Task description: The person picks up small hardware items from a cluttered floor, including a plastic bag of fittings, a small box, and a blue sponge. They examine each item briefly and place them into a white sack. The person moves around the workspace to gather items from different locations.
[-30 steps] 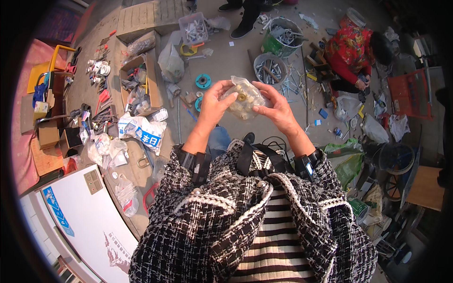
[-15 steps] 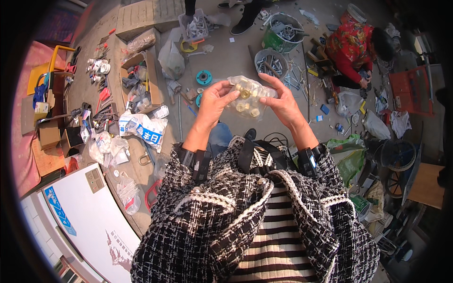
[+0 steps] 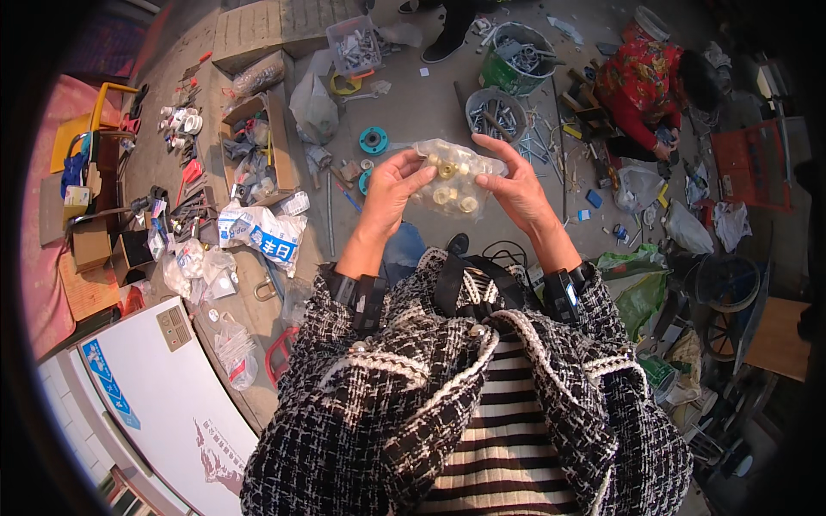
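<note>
Between both hands I hold a clear plastic bag [image 3: 456, 179] up in front of my body. Several cream and brass-coloured round fittings [image 3: 448, 171] show through it. My left hand [image 3: 391, 191] pinches the bag's left side, thumb on top and fingers behind it. At the right side my right hand [image 3: 516, 189] grips with its thumb against the plastic; its index finger reaches out along the far edge. Past my left hand, two teal ring-shaped flanges [image 3: 373, 140] lie on the ground, the nearer one partly hidden by that hand.
Ahead stand a green bucket [image 3: 508, 73] and a grey bucket [image 3: 496, 116] of metal parts. At left are a cardboard box [image 3: 282, 142] of fittings and a white-and-blue bag [image 3: 262, 234]. A person in a red patterned top [image 3: 635, 86] works at the far right.
The bag has shifted slightly in my hands and the fittings inside sit a little differently. Both hands keep their hold. At the top, the other person's leg beside the clear bin has moved away.
</note>
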### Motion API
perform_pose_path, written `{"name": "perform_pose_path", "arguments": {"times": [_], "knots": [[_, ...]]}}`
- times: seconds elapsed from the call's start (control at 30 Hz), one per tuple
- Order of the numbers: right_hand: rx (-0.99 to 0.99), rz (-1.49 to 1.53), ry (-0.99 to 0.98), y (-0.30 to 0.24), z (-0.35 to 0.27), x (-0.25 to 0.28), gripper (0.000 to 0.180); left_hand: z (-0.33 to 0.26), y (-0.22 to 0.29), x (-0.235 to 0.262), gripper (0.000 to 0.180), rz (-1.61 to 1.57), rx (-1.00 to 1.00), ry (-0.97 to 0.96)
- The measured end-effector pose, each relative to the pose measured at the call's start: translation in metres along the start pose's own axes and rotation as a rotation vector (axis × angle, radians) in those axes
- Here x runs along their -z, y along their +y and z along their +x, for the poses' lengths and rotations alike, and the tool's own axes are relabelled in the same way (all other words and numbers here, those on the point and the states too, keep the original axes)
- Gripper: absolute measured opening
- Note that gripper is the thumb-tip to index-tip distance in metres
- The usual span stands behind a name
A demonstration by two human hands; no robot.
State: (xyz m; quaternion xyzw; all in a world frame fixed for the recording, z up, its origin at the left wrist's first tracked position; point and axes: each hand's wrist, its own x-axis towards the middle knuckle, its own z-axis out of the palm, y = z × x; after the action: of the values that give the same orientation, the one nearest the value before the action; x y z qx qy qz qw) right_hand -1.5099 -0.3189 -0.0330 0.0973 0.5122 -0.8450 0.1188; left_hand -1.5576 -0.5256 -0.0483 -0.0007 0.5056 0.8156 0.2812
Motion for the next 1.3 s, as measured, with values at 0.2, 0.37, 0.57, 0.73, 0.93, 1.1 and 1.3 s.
{"name": "perform_pose_path", "arguments": {"times": [0.2, 0.37, 0.57, 0.73, 0.93, 1.1, 1.3], "knots": [[0.011, 0.005, 0.008, -0.001, -0.001, -0.002, 0.068, 0.001, -0.003, 0.001, 0.038, -0.018, 0.008, 0.012], [0.009, 0.024, -0.016, 0.002, -0.002, 0.001, 0.069, -0.002, -0.004, 0.001, 0.038, 0.001, 0.005, 0.016], [-0.004, -0.001, -0.012, 0.004, -0.001, 0.003, 0.070, -0.004, -0.001, -0.002, 0.036, -0.006, 0.003, 0.009], [-0.006, 0.008, -0.035, 0.005, 0.000, 0.001, 0.068, -0.006, 0.000, -0.005, 0.032, 0.104, -0.051, 0.025], [-0.023, -0.013, -0.066, 0.007, 0.005, 0.003, 0.066, -0.007, -0.006, -0.004, 0.029, 0.124, -0.065, 0.066], [-0.075, 0.031, -0.008, 0.011, -0.021, -0.012, 0.063, -0.035, -0.017, -0.003, 0.041, 0.006, 0.025, 0.033], [-0.167, -0.024, 0.017, 0.023, -0.035, -0.015, 0.057, -0.064, -0.050, -0.008, 0.066, -0.300, 0.198, -0.059]]}}
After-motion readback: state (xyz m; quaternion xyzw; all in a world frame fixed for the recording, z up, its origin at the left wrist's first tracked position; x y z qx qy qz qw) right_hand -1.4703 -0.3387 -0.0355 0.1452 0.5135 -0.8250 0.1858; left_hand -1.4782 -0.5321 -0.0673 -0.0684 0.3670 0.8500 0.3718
